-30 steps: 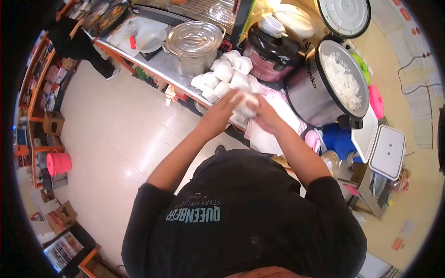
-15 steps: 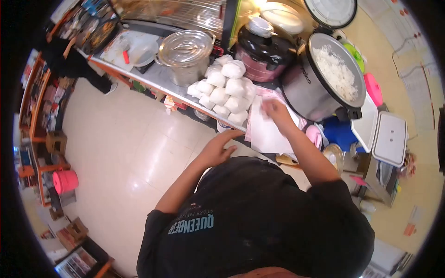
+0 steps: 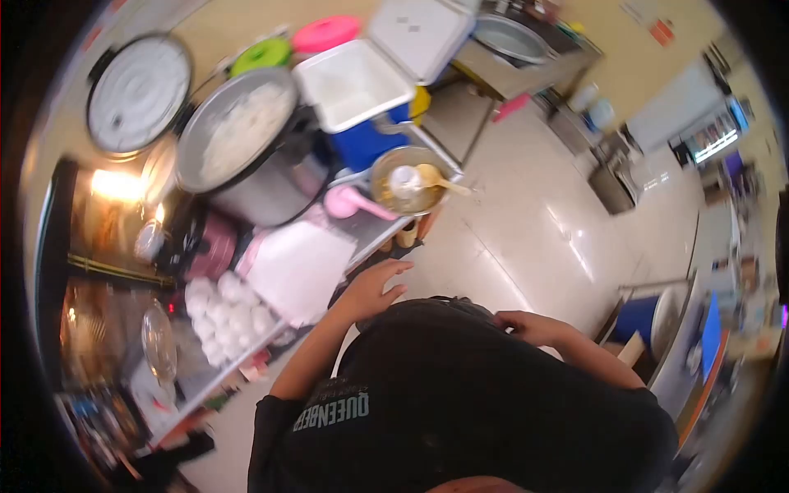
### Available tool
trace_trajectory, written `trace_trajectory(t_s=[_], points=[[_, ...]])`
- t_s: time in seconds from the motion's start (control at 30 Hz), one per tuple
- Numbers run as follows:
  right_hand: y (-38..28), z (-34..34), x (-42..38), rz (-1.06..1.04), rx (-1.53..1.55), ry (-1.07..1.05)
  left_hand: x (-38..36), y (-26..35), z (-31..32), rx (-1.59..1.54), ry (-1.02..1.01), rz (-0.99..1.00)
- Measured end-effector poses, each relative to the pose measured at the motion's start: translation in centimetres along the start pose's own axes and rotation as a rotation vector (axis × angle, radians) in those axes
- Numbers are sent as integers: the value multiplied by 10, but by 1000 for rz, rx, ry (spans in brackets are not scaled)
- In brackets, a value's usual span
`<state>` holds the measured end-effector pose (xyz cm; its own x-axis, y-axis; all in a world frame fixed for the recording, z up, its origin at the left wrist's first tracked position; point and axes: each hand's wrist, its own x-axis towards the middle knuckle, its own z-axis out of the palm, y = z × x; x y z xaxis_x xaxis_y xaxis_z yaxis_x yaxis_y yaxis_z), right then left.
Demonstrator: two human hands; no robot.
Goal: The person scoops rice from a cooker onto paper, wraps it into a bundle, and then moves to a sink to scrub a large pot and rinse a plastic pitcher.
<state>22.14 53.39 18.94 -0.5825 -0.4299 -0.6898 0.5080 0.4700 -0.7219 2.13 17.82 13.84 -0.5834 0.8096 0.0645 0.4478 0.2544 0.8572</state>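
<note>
My left hand (image 3: 374, 289) is held over the counter's front edge with fingers apart and nothing in it, nearest to the white paper sheets (image 3: 300, 263). At the side of my black shirt (image 3: 460, 386) rests my right hand (image 3: 526, 324), its fingers curled and partly hidden, so what they hold, if anything, cannot be made out. White wrapped bundles (image 3: 226, 316) are piled beside the paper. Behind the paper stands a large cooker (image 3: 271, 185) full of white rice (image 3: 246, 131). A pink scoop (image 3: 353, 201) lies near a metal bowl (image 3: 407, 201) with a spoon in it.
A white tray (image 3: 353, 86) and a blue container (image 3: 370, 144) stand past the cooker. The counter edge (image 3: 374, 246) runs diagonally in front of me. On the right are a blue bucket (image 3: 641, 316) and a metal sink (image 3: 612, 181). A person's dark clothing (image 3: 173, 460) shows at bottom left.
The view has swung to the right, bringing the bowl and the floor beyond into sight. My right hand has left the paper and come back to my shirt. My left hand stays open.
</note>
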Motion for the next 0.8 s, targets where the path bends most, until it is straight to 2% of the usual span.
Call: trace_trajectory(t_s=[0.07,0.17,0.2,0.3,0.37,0.4,0.47,0.5,0.6,0.7,0.8], points=[[40,6,-41,-32,-59,137,50,21,26,16,-158,13],[81,5,-77,14,241,415,127,37,83,32,-319,48],[123,0,-76,62,363,491,154,38,107,32,-356,68],[184,-21,-111,27,396,594,216,43,176,76,-459,84],[211,-24,-152,-88,263,679,239,34,201,120,-511,73],[222,-18,-173,-124,203,721,242,30,205,188,-553,5],[242,-17,-168,25,134,846,237,12,200,280,-631,-62],[247,-24,-161,103,94,893,233,10,195,162,-648,-178],[247,-67,-154,170,148,923,230,-74,196,235,-660,-271],[247,-81,-175,249,272,1006,295,-101,180,335,-778,-433],[248,-87,-208,274,246,971,379,-103,159,459,-917,-537]])
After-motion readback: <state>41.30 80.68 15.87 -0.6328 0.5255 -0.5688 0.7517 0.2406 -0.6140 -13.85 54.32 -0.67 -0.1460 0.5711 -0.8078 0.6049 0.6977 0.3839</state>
